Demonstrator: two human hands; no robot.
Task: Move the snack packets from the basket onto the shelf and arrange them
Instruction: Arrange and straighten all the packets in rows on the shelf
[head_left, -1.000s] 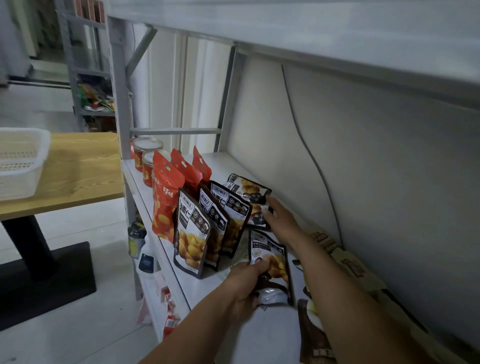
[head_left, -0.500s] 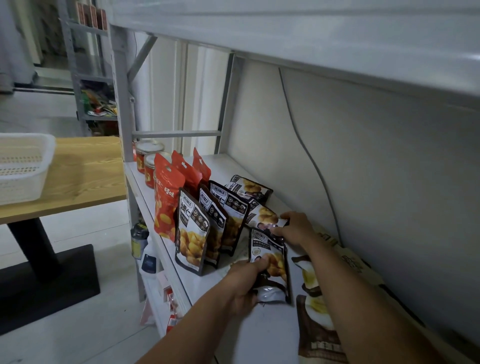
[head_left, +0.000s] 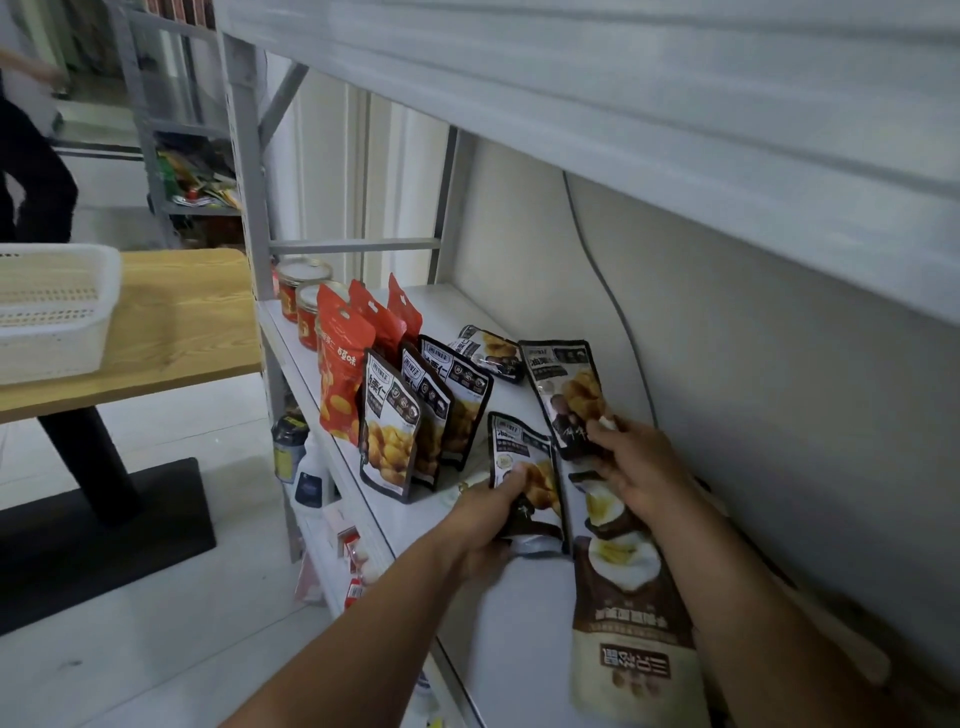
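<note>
On the white shelf (head_left: 519, 613), at its middle, we list two black snack packets in hand. Item one — a black packet (head_left: 524, 467) printed with yellow nuts, upright, its lower edge on the shelf board; our left hand (head_left: 488, 514) has its grip closed around the packet's lower half, thumb on the front. Item two — a second black packet (head_left: 563, 387) of the same kind, tilted and lifted just behind the first; our right hand (head_left: 636, 467) pinches its lower corner, grip closed on it.

Just left of these we record a row of three black packets (head_left: 389, 421) standing upright, one behind another, and one more black packet lying flat (head_left: 491, 353) toward the back wall. Beyond that row stand three red packets (head_left: 340, 374), also upright in file, and behind them two red-labelled jars (head_left: 304, 296) at the shelf's far end.

Near our right forearm, a large brown-and-cream bag (head_left: 631, 623) lies flat on the shelf, touching the first packet's base.

Well apart to the left, a white slatted basket (head_left: 57, 317) sits on the wooden counter (head_left: 182, 322); we cannot see into it. More goods show on the lower shelf (head_left: 353, 545), too small to identify.
</note>
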